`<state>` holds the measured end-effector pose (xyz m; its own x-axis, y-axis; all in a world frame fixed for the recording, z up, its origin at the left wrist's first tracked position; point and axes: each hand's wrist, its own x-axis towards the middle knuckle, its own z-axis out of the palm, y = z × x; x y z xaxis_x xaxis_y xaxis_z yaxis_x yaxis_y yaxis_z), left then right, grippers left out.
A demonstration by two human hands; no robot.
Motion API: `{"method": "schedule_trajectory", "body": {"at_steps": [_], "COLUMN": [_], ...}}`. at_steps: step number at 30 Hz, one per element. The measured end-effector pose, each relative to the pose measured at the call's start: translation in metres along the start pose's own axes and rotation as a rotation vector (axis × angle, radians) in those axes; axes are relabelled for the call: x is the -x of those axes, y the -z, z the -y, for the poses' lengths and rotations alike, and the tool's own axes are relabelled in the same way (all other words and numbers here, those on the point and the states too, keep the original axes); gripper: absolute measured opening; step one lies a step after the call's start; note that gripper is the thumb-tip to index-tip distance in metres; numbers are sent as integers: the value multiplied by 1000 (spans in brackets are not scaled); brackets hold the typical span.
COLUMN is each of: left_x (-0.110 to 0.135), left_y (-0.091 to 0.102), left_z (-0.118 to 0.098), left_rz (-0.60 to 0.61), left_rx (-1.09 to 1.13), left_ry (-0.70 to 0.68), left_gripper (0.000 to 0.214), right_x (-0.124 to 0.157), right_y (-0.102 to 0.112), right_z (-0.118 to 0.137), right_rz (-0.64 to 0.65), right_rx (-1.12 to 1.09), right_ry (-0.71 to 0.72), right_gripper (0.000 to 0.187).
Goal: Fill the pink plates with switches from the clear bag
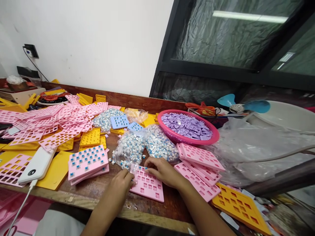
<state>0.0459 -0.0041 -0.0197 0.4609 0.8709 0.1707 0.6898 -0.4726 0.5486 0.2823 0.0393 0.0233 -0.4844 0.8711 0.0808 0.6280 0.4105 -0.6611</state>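
Observation:
A pink foam board (150, 190) with rows of square holes lies on the table between my hands. Near its top edge sits a small blue key switch (140, 167). My right hand (162, 170) bends over the board's upper edge, thumb and forefinger closed around a small blue key switch (146, 168). Beside the left edge, my left hand (121, 182) has its fingers curled together; a bit of blue shows at the tips, apparently another switch. Just behind lie a clear bag of blue-and-white switches (131, 146) and a second bag (159, 144).
Pink boards filled with blue switches (87, 160) are stacked at left, near a white power bank (38, 165). More pink boards (199, 157) lie at right, below a pink basket (214, 137) of purple pieces. A yellow board (238, 206) lies at the right edge.

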Motion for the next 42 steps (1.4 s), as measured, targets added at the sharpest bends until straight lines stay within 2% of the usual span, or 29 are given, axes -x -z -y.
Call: {"method": "schedule_trajectory", "body": {"at_steps": [4,8,14,16,22,27,31,33,36,42], "left_x": [0,8,16,16,10,4,0,-5,-17,-62], "left_y": [-3,-2,-24,-26,-2,11,11,13,19,28], "left_z": [4,-3,-20,-22,-17,-10,-5,-2,2,7], "left_rz": [-47,-43,-67,-75,-115,-41,14,37,97,179], "left_rx": [17,109,100,121,190,215,213,163,27,-251], "left_ry": [-56,-49,-27,-34,-50,7,64,79,89,50], "left_gripper": [21,20,14,12,15,15,15,13,9,7], "right_x": [0,-4,-8,-8,-5,-2,7,12,15,15], "right_y": [0,-4,-9,-10,-7,-13,-22,-26,-26,-21], "right_z": [-4,-9,-12,-13,-10,-10,-13,-15,-16,-20], "right_rz": [-11,-22,-68,-64,1,69,-36,-84,-82,-66], "right_rx": [111,140,84,45,-87,-165,-130,-131,-94,7], "right_ry": [4,30,48,39,-2,21,73,98,136,175], "right_gripper": [7,8,8,7,7,7,8,8,8,7]}}
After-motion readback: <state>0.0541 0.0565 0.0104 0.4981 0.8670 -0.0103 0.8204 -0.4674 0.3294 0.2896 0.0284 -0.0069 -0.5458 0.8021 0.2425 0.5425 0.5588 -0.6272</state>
